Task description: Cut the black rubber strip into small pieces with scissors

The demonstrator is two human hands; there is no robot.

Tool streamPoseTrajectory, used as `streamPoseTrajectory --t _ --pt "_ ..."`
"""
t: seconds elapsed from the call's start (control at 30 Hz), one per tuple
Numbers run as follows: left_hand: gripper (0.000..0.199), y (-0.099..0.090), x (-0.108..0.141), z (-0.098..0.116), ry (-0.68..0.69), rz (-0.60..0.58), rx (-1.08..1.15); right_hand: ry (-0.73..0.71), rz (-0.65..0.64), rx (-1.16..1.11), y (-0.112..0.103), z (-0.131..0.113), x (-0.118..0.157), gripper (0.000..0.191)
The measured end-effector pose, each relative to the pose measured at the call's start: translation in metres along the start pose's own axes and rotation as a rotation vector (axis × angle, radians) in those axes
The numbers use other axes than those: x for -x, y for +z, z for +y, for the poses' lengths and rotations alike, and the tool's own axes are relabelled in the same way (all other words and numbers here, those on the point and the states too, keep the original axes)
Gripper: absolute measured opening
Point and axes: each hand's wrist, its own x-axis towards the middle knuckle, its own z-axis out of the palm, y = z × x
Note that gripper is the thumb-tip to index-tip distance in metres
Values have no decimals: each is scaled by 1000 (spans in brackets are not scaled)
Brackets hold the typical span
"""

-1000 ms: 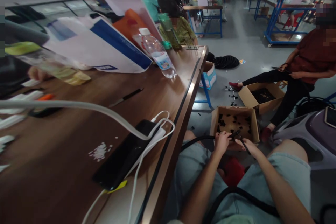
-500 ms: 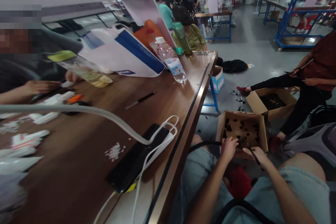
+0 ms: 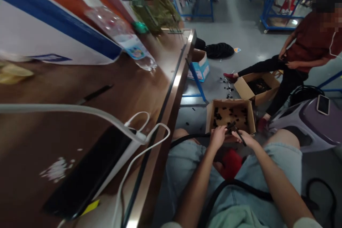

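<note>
In the head view my left hand (image 3: pixel 218 137) is closed around a thick black cord (image 3: pixel 191 137), whose short end sticks out past the fingers. My right hand (image 3: pixel 246 139) grips a slim black-handled tool (image 3: pixel 241 136); its tip is close to the cord's end, and whether they touch is too small to tell. The tool's exact kind is unclear. Both hands are over the near edge of an open cardboard box (image 3: pixel 210 117), with short black cut pieces (image 3: pixel 218 113) scattered inside. More black cord (image 3: pixel 235 183) lies across my lap.
At the left is a wooden table (image 3: pixel 139 94) with a plastic bottle (image 3: pixel 133 44), a black power bank-like slab (image 3: pixel 88 171), white cables and white bits. A seated person (image 3: pixel 304 39) works by a second cardboard box (image 3: pixel 244 87). A grey-purple stool (image 3: pixel 310 124) carries a phone (image 3: pixel 323 104).
The view has swung right and downward, so the table things sit further left and larger. The stool's phone has come into view. My hands stay over the box, still holding cord and tool.
</note>
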Motion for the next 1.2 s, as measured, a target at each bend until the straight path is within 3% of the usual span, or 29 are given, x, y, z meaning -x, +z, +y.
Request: streamPoseTrajectory --t 0.2,0.37,0.57,0.73,0.9,1.2 --pt "35 -2 0 0 -15 -18 44 30 26 70 2 -4 1 60" --pt "35 -4 -1 0 -30 -17 85 -3 9 -9 4 -7 -2 60" --pt "36 0 -2 -4 -17 45 149 -113 150 211 4 -5 -7 60" --pt "36 6 -3 -6 26 97 223 -64 56 8 9 -3 -10 58" --pt "36 7 -4 -5 -12 89 260 -19 60 89 2 -9 -6 63" --pt "40 6 -9 -3 -105 45 487 -35 -99 -25 3 -5 -8 69"
